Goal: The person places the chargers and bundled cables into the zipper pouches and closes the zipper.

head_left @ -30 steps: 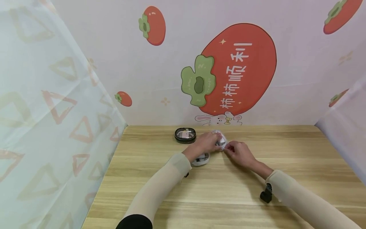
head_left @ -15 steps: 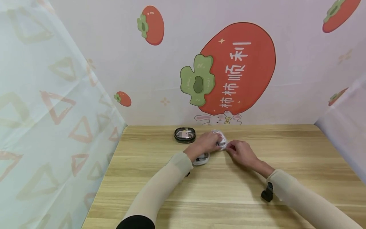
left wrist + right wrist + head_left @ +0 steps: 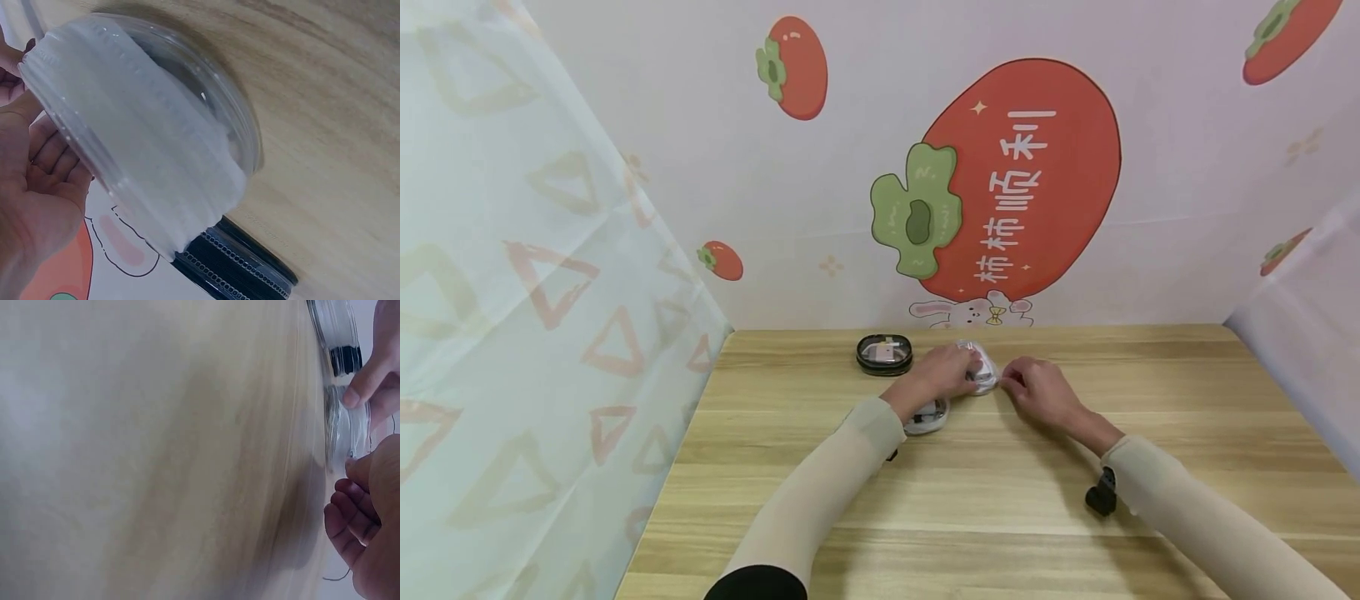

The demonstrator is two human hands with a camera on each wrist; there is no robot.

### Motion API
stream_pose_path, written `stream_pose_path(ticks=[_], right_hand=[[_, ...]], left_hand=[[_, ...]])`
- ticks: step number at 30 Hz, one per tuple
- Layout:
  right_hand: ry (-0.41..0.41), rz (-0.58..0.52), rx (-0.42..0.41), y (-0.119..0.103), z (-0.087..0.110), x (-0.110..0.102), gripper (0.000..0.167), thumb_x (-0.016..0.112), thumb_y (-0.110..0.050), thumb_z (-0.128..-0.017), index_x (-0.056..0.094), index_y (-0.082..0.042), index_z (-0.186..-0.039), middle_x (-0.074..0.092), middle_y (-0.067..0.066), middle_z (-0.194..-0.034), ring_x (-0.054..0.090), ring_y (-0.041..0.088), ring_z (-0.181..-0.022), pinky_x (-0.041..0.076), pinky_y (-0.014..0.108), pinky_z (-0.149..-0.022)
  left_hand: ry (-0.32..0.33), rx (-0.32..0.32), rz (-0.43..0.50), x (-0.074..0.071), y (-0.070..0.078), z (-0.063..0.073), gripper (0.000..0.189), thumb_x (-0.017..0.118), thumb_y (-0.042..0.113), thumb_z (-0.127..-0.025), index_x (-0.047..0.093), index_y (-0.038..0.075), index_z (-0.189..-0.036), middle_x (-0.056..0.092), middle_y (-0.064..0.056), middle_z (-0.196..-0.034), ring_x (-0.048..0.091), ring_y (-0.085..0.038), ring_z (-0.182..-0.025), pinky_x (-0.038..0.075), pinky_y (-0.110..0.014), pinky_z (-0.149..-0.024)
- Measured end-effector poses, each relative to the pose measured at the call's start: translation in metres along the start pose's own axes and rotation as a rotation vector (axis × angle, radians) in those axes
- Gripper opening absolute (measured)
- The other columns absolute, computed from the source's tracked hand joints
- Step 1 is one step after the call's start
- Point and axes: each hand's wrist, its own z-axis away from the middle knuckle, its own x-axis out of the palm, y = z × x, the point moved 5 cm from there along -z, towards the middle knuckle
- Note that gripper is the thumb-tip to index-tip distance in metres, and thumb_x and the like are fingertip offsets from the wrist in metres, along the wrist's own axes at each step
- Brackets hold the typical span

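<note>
A small clear oval zip case (image 3: 988,375) with white edging lies near the back of the table, something white inside. My left hand (image 3: 936,373) grips it from the left, thumb on its near side in the right wrist view. At its right end my right hand (image 3: 1039,390) pinches what looks like the zipper pull (image 3: 351,455), largely hidden by the fingertips. A second white-edged zip case (image 3: 929,420), holding a dark-and-pale item, lies partly under my left wrist; it fills much of the left wrist view.
A black-edged clear zip case (image 3: 884,355) with a cable and a pale plug-like item stands to the left. Behind the wooden table (image 3: 1000,508) rises a wall sheet (image 3: 820,208) printed with persimmons. Another patterned sheet (image 3: 565,333) borders the left side.
My right hand has shifted slightly right and back, around the end of the case. My left hand keeps its hold in nearly the same spot.
</note>
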Motion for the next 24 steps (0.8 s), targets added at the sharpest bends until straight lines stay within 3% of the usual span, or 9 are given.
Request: stream_pose_path(ticks=[10,19,24], right_hand=[[0.009,0.038,-0.01,0.005,-0.01,0.003,0.005,0.077,-0.008,-0.096,0.075,-0.003,-0.094,0.072,0.008,-0.088,0.062,0.019,-0.074,0.056,0.04,-0.069],[-0.033,0.043,0.009,0.003,-0.011,0.001,0.006,0.076,-0.007,-0.096,0.074,-0.001,-0.098,0.072,0.011,-0.092,0.064,0.022,-0.078,0.06,0.045,-0.074],[-0.003,0.034,0.007,0.006,-0.011,0.0,0.006,0.076,-0.006,-0.096,0.074,-0.001,-0.095,0.072,0.011,-0.089,0.063,0.021,-0.076,0.058,0.042,-0.071]], left_hand=[[-0.016,-0.007,0.023,0.002,-0.005,0.0,0.048,0.072,0.039,-0.103,0.065,0.02,-0.146,0.063,0.003,-0.15,0.06,-0.017,-0.135,0.048,-0.03,-0.112],[-0.036,0.015,0.03,0.002,-0.005,-0.001,0.048,0.072,0.038,-0.103,0.064,0.021,-0.147,0.062,0.004,-0.151,0.059,-0.018,-0.135,0.047,-0.031,-0.114],[-0.029,0.041,0.008,0.002,-0.003,-0.003,0.042,0.071,0.037,-0.104,0.069,0.019,-0.142,0.068,0.004,-0.143,0.064,-0.018,-0.127,0.05,-0.031,-0.109]])
